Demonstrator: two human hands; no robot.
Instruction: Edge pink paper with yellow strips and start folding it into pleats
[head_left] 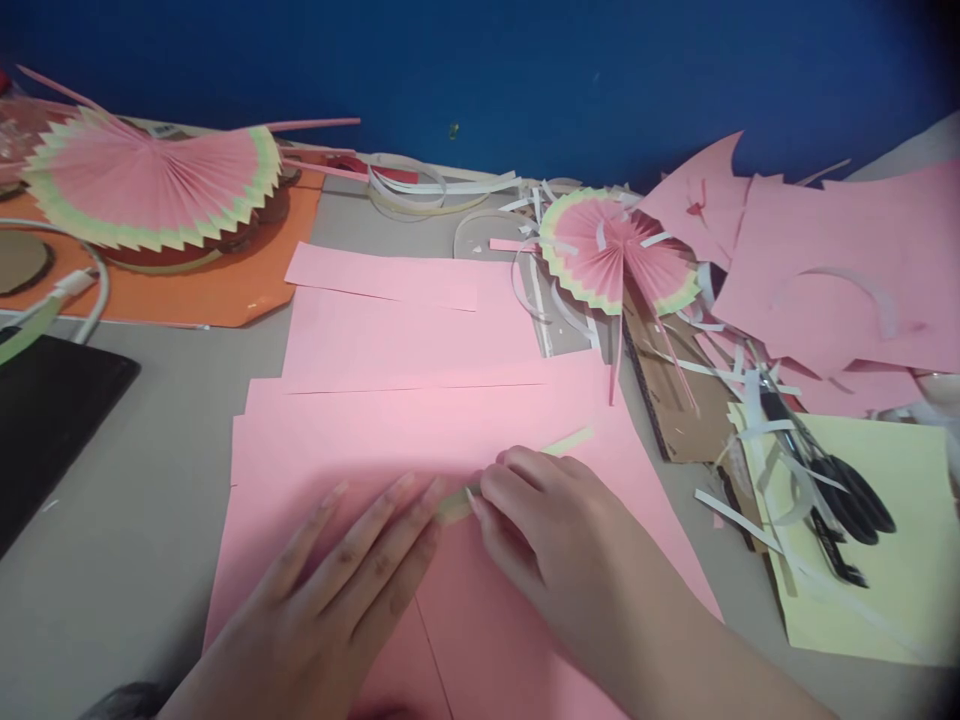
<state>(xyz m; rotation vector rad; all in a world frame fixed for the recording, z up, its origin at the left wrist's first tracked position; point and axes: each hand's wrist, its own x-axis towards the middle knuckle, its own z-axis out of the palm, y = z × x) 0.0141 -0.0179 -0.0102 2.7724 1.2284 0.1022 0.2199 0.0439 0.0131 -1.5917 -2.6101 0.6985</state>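
Several pink paper sheets [420, 420] lie stacked on the grey table in front of me. My left hand [330, 590] rests flat on the nearest sheet, fingers stretched out and pointing up and right. My right hand [555, 530] is curled beside it, its fingertips pinching a thin pale green paper strip [566, 442] that lies along the pink sheet's edge. The fingertips of both hands nearly meet at the strip.
A large pleated pink fan with a green edge [150, 180] lies on orange paper [217, 290] at the back left. A smaller fan [615, 250] sits at the back centre. Black scissors [832, 490] lie on yellow paper [885, 560] at right, amid white paper scraps and pink offcuts [847, 270]. A dark pad [45, 410] is at left.
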